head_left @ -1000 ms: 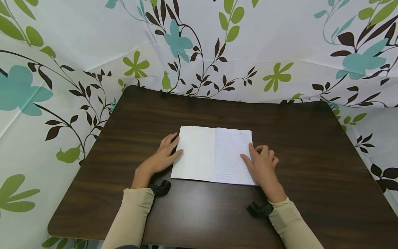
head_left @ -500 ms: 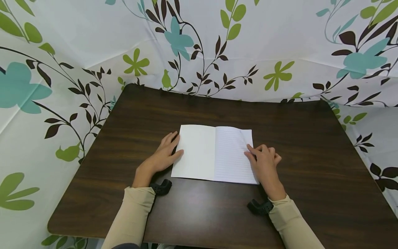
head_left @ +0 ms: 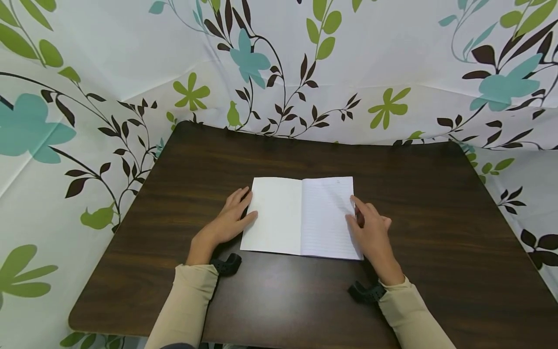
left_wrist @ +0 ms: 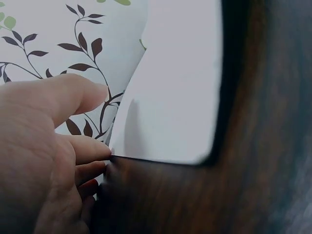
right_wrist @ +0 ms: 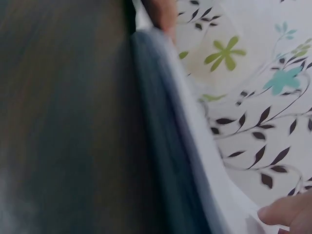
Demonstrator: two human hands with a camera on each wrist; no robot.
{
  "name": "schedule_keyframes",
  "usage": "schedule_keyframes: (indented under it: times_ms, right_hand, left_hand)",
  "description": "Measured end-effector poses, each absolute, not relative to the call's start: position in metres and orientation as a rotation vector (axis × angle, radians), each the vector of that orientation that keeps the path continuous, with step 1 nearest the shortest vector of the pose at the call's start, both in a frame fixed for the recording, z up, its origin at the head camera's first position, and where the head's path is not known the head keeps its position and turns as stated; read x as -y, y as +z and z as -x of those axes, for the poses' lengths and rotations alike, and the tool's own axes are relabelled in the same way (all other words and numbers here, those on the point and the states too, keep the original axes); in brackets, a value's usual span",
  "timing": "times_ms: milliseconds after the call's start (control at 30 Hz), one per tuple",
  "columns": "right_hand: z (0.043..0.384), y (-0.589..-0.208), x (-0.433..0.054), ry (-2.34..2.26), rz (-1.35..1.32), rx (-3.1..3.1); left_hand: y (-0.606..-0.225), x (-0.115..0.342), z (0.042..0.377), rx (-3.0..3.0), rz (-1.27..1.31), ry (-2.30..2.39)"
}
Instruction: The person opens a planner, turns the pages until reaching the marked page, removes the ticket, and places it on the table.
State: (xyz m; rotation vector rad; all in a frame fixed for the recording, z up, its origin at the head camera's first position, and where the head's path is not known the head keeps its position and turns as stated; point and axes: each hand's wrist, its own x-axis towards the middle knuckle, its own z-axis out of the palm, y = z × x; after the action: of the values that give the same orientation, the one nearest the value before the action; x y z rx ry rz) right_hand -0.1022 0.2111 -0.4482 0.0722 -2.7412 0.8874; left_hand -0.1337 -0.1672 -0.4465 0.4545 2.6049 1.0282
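An open notebook (head_left: 279, 215) lies on the dark wooden table, its left side plain white and its right page (head_left: 327, 213) faintly lined. My left hand (head_left: 228, 220) rests at the notebook's left edge with fingers extended and the thumb over the border. In the left wrist view, the index fingertip meets a corner of the white cover (left_wrist: 170, 97). My right hand (head_left: 372, 232) holds the lined page's right edge between thumb and index finger, the other fingers curled. In the right wrist view, the thumb (right_wrist: 282, 212) touches the white paper, which looks slightly raised; the fingers beneath are mostly hidden.
The brown wooden table (head_left: 279, 295) extends around the notebook on every side. Behind and beside it hangs a white cloth (head_left: 144, 53) with green, blue and brown plant prints. A black band (head_left: 226, 265) is on the left wrist, another band (head_left: 366, 292) on the right.
My right thumb and index finger have spread apart along the page edge after pinching close together half a second ago. The page's top right corner sits slightly higher. My left hand stays put.
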Motion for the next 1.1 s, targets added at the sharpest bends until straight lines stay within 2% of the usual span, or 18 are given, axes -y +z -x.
schedule_keyframes:
  times_ms: [533,800,1100]
  right_hand:
    - [0.071,-0.407,-0.191,1.358,-0.365,2.817]
    - [0.059,-0.412,-0.174,1.668,-0.495,2.468]
    - [0.060,-0.432,-0.156,1.490,-0.637,2.400]
  left_hand:
    - [-0.445,0.167,0.134,-2.616,-0.462,1.030]
    - [-0.447,0.167,0.133,-2.607,-0.448,1.042]
    - [-0.446,0.165,0.134,-2.615,-0.430,1.068]
